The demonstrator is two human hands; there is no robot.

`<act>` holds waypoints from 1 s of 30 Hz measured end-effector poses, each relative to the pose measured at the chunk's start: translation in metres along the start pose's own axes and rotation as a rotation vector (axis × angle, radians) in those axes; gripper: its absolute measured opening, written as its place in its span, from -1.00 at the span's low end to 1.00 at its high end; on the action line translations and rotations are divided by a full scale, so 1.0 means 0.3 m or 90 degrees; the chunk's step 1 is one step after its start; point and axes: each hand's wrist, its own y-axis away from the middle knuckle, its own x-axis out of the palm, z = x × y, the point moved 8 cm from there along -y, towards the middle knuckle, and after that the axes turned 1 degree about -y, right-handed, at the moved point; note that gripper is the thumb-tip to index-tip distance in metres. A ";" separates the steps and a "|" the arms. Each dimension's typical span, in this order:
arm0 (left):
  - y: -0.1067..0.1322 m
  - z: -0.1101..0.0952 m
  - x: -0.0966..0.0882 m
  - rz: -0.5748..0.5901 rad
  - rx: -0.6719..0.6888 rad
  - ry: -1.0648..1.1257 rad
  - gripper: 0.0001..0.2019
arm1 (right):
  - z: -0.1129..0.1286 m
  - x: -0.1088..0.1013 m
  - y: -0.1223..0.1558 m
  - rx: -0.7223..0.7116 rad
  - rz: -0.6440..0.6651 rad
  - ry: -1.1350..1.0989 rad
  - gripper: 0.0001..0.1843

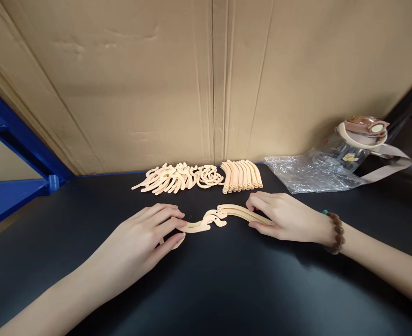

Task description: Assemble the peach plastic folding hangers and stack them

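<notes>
Two pale peach plastic hanger halves lie end to end on the black table [206,289]. My left hand [146,235] grips the left half [193,227] by its outer end, fingers curled over it. My right hand [286,217] presses on the right half [239,212], thumb and fingers pinching its outer end. The hooked inner ends of the two pieces meet in the middle, between my hands. A brown bead bracelet [336,232] sits on my right wrist.
Behind, a loose heap of hooked pieces [178,177] and a neat row of curved pieces [241,175] lie by the cardboard wall [206,79]. At the right are a crumpled clear plastic bag [307,173] and a water bottle [361,140] with a strap. Blue shelving [17,154] stands at left.
</notes>
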 end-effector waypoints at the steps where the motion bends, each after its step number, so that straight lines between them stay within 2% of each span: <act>1: 0.000 0.005 -0.003 -0.007 -0.004 -0.003 -0.71 | 0.002 0.001 0.000 -0.003 -0.001 -0.001 -0.89; 9: 0.006 0.009 -0.010 0.017 -0.021 0.008 -0.52 | 0.014 0.015 0.008 -0.014 -0.003 -0.016 -0.88; 15: 0.004 -0.061 0.009 0.025 0.010 0.060 -0.61 | 0.004 0.022 0.003 -0.002 -0.003 0.016 -0.89; 19: 0.000 -0.071 0.037 0.040 -0.001 0.065 -0.65 | -0.013 0.022 0.001 0.021 -0.001 0.030 -0.87; 27: 0.004 -0.033 0.018 0.030 0.009 0.025 -0.69 | -0.019 0.022 0.006 0.008 0.000 0.020 -0.80; 30: 0.001 0.018 -0.011 0.016 -0.062 -0.026 -0.67 | -0.014 0.024 0.008 0.003 0.002 0.010 -0.81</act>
